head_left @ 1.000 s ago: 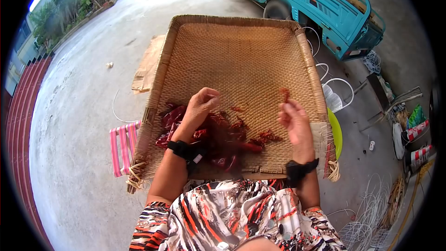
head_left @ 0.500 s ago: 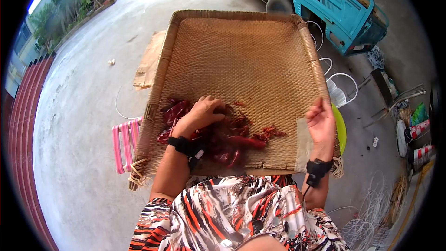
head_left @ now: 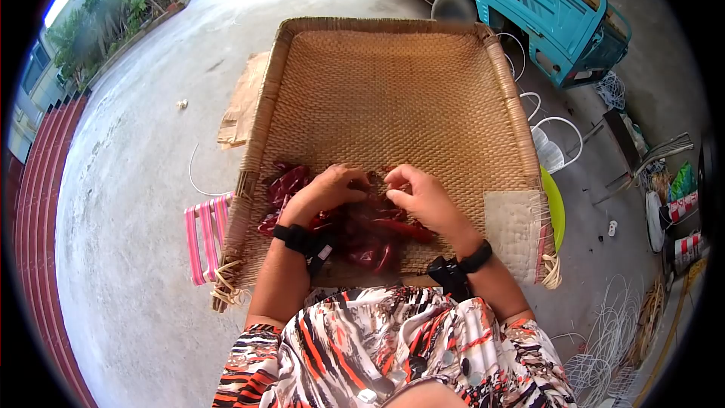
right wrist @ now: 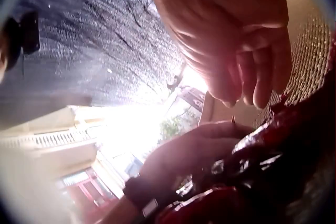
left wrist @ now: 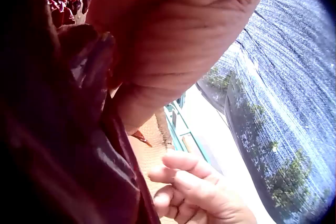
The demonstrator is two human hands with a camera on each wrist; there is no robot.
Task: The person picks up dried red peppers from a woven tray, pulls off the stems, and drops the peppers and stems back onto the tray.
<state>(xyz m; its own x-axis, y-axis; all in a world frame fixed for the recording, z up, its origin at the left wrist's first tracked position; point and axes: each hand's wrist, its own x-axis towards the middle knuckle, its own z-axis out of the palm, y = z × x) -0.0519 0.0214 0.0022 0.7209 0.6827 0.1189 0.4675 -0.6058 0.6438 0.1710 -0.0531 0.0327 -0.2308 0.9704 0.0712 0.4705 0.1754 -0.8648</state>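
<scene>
Dark red dried chili peppers (head_left: 288, 183) lie in a heap at the near left of a woven tray (head_left: 393, 98). The left hand (head_left: 323, 193) reaches over the heap with bent fingers, close to the chilies; its fingertips are hidden, and I cannot tell whether they grip one. Facing it from the right is the right hand (head_left: 424, 198), at the heap's right side. In the right wrist view, the right hand's fingers (right wrist: 262, 82) hang loosely bent with nothing seen between them. Large in the left wrist view, a glossy chili (left wrist: 113, 155) fills the lower left.
A pale patch (head_left: 517, 227) covers the tray's near right corner. Beyond the right rim are a yellow-green basin (head_left: 555, 208) and a white bucket (head_left: 545, 149). A pink-striped stool (head_left: 209, 238) stands at the left. A blue cargo vehicle (head_left: 529, 7) is parked at the back right.
The right hand held a small reddish piece, swung out to the right rim, then came back to the heap without that piece showing. The left hand lowered onto the heap and stayed there.
</scene>
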